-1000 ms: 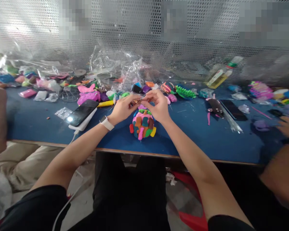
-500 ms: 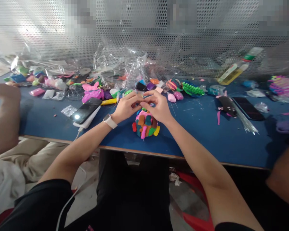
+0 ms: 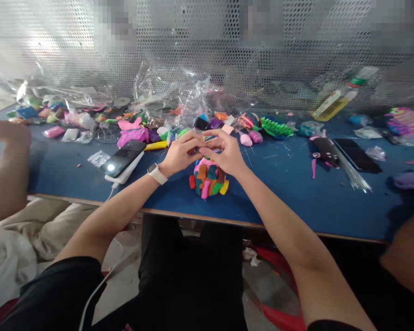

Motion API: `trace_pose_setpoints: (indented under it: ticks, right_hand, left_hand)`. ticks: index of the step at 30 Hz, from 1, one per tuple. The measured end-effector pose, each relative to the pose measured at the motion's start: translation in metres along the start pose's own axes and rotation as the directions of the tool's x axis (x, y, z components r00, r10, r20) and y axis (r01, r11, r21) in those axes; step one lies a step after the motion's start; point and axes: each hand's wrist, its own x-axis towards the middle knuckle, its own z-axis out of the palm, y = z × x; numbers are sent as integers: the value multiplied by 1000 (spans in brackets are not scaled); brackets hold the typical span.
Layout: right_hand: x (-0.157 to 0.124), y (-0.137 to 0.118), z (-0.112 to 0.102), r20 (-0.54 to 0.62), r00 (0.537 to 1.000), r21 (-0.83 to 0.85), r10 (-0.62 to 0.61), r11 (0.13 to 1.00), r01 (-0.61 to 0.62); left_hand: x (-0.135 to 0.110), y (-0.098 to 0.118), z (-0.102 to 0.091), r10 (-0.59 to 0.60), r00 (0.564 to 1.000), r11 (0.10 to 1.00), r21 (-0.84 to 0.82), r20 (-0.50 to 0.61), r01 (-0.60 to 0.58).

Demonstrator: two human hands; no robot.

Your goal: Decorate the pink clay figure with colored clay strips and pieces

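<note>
A lump of many-coloured modelling clay (image 3: 209, 178), pink with brown, teal, green and yellow patches, stands on the blue table (image 3: 283, 193) near its front edge. Just above it my left hand (image 3: 180, 153) and my right hand (image 3: 225, 151) meet fingertip to fingertip. Both are pinched on a small bit that I cannot make out. A white watch sits on my left wrist (image 3: 156, 174).
A phone on a white power bank (image 3: 123, 161) lies left of my hands, its cable hanging off the edge. Clay pieces, wrappers and crumpled plastic (image 3: 172, 99) line the back. A black clay figure (image 3: 323, 151), a second phone (image 3: 356, 155) and other people's arms (image 3: 5, 165) flank me.
The view has shifted slightly, and my hands have dropped closer to the top of the clay lump. The person's hand at the far right edge has gone out of view.
</note>
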Motion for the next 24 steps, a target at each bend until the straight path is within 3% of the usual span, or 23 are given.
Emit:
trace_pose_setpoints:
  ticks: [9, 18, 24]
  right_hand:
    - [0, 2, -1, -25, 999, 42, 30, 999, -29]
    - [-1, 3, -1, 56, 995, 93, 81, 992, -86]
    - [-1, 2, -5, 71, 996, 20, 46, 999, -48]
  left_hand:
    - [1, 1, 0, -10, 1000, 1000, 13, 1, 10]
    - [1, 1, -2, -6, 1000, 1000, 7, -18, 6]
    - [1, 1, -1, 54, 995, 995, -87, 86, -47]
